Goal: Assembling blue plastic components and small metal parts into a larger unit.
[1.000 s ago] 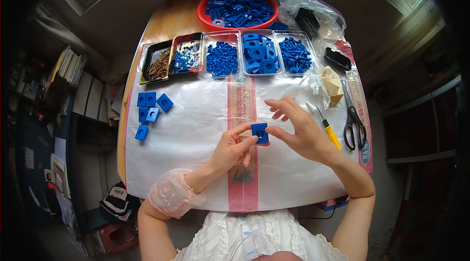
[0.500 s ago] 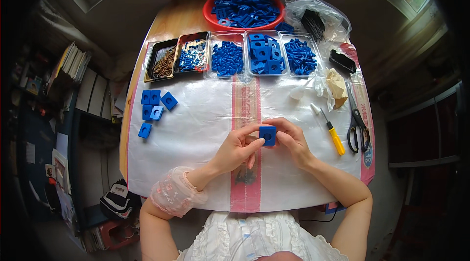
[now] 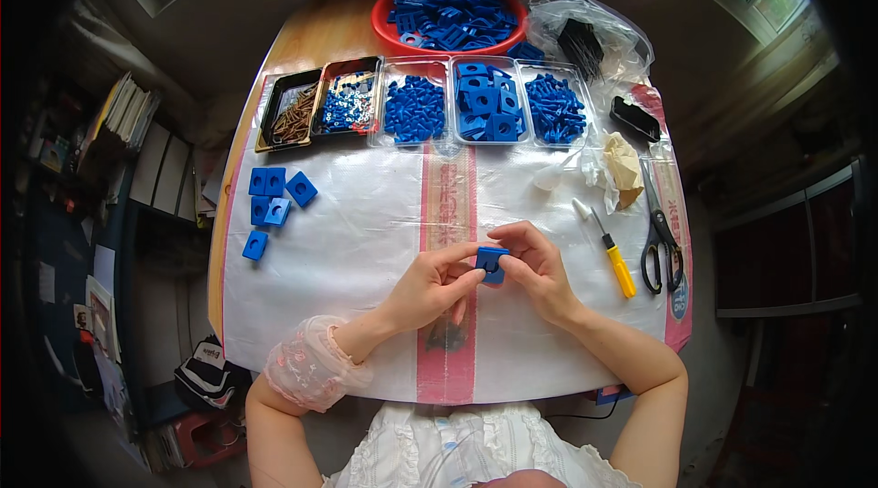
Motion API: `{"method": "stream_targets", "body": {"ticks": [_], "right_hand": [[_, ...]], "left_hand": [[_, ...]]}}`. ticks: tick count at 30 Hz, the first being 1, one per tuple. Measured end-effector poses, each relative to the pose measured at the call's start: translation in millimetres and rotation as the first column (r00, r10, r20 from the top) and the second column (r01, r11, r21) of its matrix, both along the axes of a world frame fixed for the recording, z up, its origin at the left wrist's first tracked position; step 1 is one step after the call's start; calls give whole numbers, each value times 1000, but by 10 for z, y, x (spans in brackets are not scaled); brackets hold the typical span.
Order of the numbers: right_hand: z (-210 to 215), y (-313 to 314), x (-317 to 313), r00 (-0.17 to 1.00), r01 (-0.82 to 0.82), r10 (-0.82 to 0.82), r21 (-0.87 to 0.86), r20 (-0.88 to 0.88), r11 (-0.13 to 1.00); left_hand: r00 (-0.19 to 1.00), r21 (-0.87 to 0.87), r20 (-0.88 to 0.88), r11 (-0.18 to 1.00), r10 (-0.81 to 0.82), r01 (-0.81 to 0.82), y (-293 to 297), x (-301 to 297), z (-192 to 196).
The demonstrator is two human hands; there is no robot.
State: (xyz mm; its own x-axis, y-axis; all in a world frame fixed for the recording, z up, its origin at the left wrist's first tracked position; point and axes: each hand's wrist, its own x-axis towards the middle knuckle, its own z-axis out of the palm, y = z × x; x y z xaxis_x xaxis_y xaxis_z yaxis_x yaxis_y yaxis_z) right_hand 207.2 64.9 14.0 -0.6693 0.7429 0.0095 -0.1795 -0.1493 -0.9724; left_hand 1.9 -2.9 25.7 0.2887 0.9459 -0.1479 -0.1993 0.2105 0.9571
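A small blue square plastic block (image 3: 491, 257) with a round hole is held above the near middle of the table. My left hand (image 3: 430, 287) pinches it from the left, thumb at the front lower edge and index finger along its top left. My right hand (image 3: 541, 279) has its thumb against the block's right side, with the fingers arched behind. The fingertips behind the block are hidden. Several similar blue blocks (image 3: 276, 212) lie at the left of the table, most in a tight cluster.
Behind stand a tray of brown screws (image 3: 297, 113), a tray of metal nuts (image 3: 349, 104), clear boxes of blue parts (image 3: 416, 111), and a red basin (image 3: 380, 17). At the right lie a yellow screwdriver (image 3: 622, 273), black-handled scissors (image 3: 660, 250), crumpled paper (image 3: 624, 168) and a black case (image 3: 636, 117).
The block has tilted between my fingers, so its hole shows less. My right thumb has shifted onto its right side and the right index finger has lifted. The whole view has shifted slightly.
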Motion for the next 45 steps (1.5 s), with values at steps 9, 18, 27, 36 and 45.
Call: {"method": "stream_targets", "body": {"ticks": [9,18,27,36,45], "right_hand": [[11,-5,-16,1000,6,-6,-3,-9,1000],[-28,-2,17,1000,-13,13,-29,8,999],[2,-19,-9,1000,5,-5,-6,-11,1000],[8,-20,17,1000,9,-8,-24,25,1000],[32,-25,-10,999,42,-43,-69,-8,997]], "left_hand": [[1000,-26,14,1000,-10,10,-6,-2,28],[1000,-25,7,1000,-4,4,-17,7,12],[1000,1,-16,1000,20,-20,-37,28,26],[1000,3,15,1000,13,-13,-33,28,-5],[1000,7,12,1000,2,-2,-30,19,17]]}}
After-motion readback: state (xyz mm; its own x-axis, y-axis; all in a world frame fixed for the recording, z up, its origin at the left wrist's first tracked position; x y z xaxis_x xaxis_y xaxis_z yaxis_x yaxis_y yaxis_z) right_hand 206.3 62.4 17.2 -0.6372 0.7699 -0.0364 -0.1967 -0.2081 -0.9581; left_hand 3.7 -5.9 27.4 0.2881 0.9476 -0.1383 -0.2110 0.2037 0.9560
